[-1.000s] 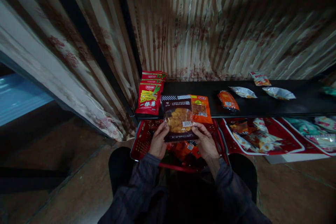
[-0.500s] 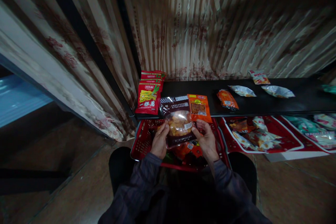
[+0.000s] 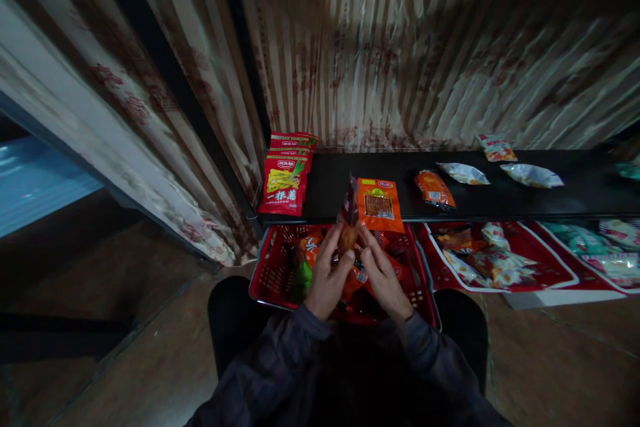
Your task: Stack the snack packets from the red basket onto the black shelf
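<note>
Between my two hands is a dark snack packet [image 3: 351, 208] with a clear window, turned nearly edge-on to me. My left hand [image 3: 327, 273] presses on its left face and my right hand [image 3: 383, 270] on its right face. Both hands are above a red plastic basket [image 3: 267, 277] with several snack packets inside, among them a green one [image 3: 301, 278]. Just beyond my right hand, an orange snack packet [image 3: 379, 205] lies at the shelf's front edge. Red snack packets [image 3: 284, 180] are stacked at the shelf's left end.
The black shelf [image 3: 335, 170] runs to the right, bearing another orange packet [image 3: 434, 189] and several white ones, one silvery-white packet [image 3: 464, 173] among them. More red baskets [image 3: 570, 273] with packets stand below it. A striped curtain [image 3: 380, 47] hangs behind, and a dark post [image 3: 245, 47] rises at left.
The dark packet has turned from facing me to nearly edge-on. My hands have come closer together around it, uncovering more of the basket's left side.
</note>
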`<control>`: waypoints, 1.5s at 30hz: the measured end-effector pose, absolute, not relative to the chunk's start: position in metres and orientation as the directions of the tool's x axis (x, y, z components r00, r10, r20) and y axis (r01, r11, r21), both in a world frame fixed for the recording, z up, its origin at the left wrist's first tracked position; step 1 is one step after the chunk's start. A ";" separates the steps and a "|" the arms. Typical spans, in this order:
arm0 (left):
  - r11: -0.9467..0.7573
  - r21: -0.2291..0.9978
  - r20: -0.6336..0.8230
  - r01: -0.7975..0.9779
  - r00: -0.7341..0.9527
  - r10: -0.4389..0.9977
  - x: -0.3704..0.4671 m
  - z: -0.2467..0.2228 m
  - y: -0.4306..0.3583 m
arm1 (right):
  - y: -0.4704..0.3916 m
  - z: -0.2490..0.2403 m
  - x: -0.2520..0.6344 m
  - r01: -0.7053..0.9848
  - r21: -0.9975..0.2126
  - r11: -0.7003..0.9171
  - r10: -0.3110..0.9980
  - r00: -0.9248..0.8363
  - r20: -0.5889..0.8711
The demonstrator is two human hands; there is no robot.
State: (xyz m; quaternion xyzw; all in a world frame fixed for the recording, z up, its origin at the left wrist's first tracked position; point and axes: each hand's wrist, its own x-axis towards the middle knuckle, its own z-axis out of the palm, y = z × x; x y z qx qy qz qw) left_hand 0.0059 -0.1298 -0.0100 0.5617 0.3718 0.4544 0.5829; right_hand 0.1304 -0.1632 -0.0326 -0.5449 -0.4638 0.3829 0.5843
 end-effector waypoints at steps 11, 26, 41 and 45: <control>0.031 0.990 0.012 -0.141 0.295 0.955 0.008 0.006 -0.143 | -0.157 -0.028 0.134 -0.333 -0.943 0.005 0.858 0.486 -0.168; 0.243 0.914 -0.216 -0.325 0.118 0.969 -0.005 -0.018 -0.088 | -0.159 -0.037 0.151 -0.513 -0.852 -0.103 0.788 0.481 -0.385; 0.273 0.897 -0.263 -0.347 0.077 0.962 0.000 -0.024 -0.092 | -0.155 -0.026 0.149 -0.454 -0.887 -0.083 0.891 0.365 -0.271; 0.267 0.896 -0.266 -0.355 0.052 0.963 -0.001 -0.023 -0.092 | -0.157 -0.029 0.147 -0.458 -0.888 -0.048 0.897 0.370 -0.240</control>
